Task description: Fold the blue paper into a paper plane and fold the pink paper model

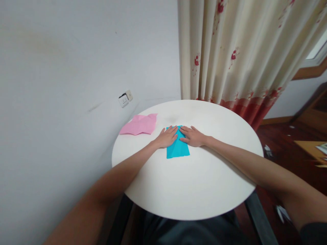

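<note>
Two hands lie palm down on a blue sheet (177,151), which rests near the middle of the round white table (191,190). Your left hand (166,137) covers the sheet's upper left part, its fingers (173,130) extended, slightly apart and clamped on nothing; the little finger reaches past the left edge. Your right hand (196,137) enters from the opposite side, its fingers likewise spread, the tips and thumb upon the sheet while the palm lies beyond its right edge. Between your hands a strip of blue is exposed, and the lower part, marked by slanting creases, extends toward you uncovered. A pink sheet (140,125) lies apart, to the left of your left hand.
</note>
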Tool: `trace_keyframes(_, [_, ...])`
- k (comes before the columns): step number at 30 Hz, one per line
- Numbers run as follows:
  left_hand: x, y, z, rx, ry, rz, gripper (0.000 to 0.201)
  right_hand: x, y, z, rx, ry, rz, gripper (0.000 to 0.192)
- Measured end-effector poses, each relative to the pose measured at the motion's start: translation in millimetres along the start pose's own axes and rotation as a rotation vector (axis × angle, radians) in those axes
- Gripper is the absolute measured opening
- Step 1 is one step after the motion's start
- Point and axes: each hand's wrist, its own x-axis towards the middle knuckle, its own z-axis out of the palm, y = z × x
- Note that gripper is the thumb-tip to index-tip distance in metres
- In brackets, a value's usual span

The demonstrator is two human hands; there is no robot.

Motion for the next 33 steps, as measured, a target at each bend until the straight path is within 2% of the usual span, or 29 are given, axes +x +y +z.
trace_keyframes(3, [0.7,-1.1,0.4,0.01,-0.008,0.018,0.062,6.2,4.3,3.5,-0.019,0.033,0.037,0.069])
trace_keyframes(9, [-0.8,0.9,-2.0,0.014,-0.033,0.036,0.062,15.7,10.6,3.6,-0.035,0.039,0.093,0.065])
trace_keyframes(21, [-9.2,4.4,-5.6,-0.033,-0.05,0.1,0.067,4.6,4.7,0.8,-0.052,0.143,0.002,0.055])
trace_keyframes(28, [-10.9,5.3,-10.3,-0.075,-0.084,0.107,0.068,0.5,5.8,1.3,-0.002,0.06,0.005,0.066])
trace_keyframes(33, [-10.9,5.9,-9.8,-0.058,-0.089,0.101,0.069,1.6,7.8,2.9,-0.002,0.046,0.003,0.066])
